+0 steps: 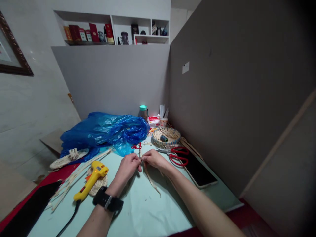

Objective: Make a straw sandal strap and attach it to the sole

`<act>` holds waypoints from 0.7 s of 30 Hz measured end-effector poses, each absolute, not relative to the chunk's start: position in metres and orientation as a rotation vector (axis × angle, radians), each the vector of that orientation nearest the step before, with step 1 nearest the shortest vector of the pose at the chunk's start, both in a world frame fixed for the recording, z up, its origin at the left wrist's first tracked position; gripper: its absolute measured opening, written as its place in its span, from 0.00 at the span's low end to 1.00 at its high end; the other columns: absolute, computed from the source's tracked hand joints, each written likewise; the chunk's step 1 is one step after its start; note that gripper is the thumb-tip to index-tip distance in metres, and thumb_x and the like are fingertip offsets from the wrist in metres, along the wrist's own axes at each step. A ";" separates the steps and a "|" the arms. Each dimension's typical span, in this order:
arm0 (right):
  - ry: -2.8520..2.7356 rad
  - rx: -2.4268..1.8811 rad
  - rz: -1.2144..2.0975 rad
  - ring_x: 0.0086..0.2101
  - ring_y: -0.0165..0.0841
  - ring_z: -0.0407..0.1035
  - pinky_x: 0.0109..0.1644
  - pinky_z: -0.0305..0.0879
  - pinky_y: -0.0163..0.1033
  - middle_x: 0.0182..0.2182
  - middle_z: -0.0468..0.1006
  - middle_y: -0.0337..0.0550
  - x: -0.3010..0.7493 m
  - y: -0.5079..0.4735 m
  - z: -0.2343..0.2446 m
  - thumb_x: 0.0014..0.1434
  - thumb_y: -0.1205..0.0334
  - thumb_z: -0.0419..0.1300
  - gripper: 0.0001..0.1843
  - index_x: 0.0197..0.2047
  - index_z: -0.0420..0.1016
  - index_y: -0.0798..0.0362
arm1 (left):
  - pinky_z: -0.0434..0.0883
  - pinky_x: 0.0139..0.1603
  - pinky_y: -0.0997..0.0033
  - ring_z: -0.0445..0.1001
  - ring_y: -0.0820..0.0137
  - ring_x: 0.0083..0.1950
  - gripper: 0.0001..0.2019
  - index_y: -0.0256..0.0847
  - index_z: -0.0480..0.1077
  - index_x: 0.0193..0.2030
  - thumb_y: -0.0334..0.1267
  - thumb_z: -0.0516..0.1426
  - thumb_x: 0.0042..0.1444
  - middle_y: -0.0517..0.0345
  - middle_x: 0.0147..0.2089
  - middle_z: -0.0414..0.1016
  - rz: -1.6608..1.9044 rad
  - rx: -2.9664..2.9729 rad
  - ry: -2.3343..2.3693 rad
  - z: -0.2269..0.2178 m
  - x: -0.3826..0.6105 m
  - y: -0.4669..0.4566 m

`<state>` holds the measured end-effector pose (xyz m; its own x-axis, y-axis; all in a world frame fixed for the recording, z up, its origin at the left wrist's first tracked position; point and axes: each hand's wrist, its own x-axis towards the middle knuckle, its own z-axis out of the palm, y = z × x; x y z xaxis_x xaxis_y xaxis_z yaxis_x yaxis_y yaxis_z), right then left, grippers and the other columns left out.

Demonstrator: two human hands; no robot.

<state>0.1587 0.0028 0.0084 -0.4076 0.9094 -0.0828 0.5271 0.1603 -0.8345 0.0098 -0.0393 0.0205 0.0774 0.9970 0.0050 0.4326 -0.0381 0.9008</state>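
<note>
My left hand (128,167) and my right hand (154,159) meet over a pale green table mat (148,210), fingers pinched together on thin pale straw strips (151,179). One strip trails down toward me from the pinch. A black watch (107,200) sits on my left wrist. A yellow glue gun (92,180) lies to the left of my left hand, resting on a small woven disc (101,184). Red-handled scissors (178,156) lie just right of my right hand.
A crumpled blue plastic bag (106,130) fills the back left. A woven basket (166,136) holds a dark spool. A phone (197,169) lies at the right. More straw strips (71,181) lie at left. A jar (143,112) stands behind, grey partitions beyond.
</note>
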 end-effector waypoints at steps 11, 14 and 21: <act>-1.916 -1.242 1.426 0.41 0.35 0.74 0.42 0.75 0.44 0.47 0.76 0.46 0.161 -0.002 0.010 0.67 0.57 0.60 0.15 0.52 0.72 0.56 | 0.76 0.46 0.56 0.77 0.64 0.46 0.14 0.38 0.72 0.51 0.43 0.58 0.63 0.52 0.51 0.76 0.746 1.720 1.576 0.032 0.013 -0.052; -1.926 -1.201 1.448 0.39 0.34 0.75 0.41 0.75 0.43 0.45 0.77 0.45 0.161 -0.004 0.012 0.67 0.57 0.59 0.14 0.51 0.72 0.56 | 0.75 0.47 0.55 0.76 0.62 0.48 0.17 0.39 0.69 0.56 0.44 0.57 0.64 0.50 0.54 0.74 0.872 1.546 1.650 0.029 0.007 -0.046; -2.041 -1.188 1.411 0.40 0.34 0.75 0.42 0.75 0.44 0.46 0.76 0.46 0.164 -0.007 0.018 0.67 0.57 0.59 0.15 0.52 0.72 0.56 | 0.76 0.45 0.56 0.77 0.64 0.46 0.16 0.38 0.70 0.54 0.43 0.57 0.63 0.50 0.52 0.75 0.732 1.277 1.440 0.015 0.013 -0.038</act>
<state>0.1637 -0.0070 0.0176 -0.5656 0.8120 -0.1442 0.4214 0.1342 -0.8969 0.0129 -0.0380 0.0150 0.0955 0.9511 -0.2938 0.3233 0.2495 0.9128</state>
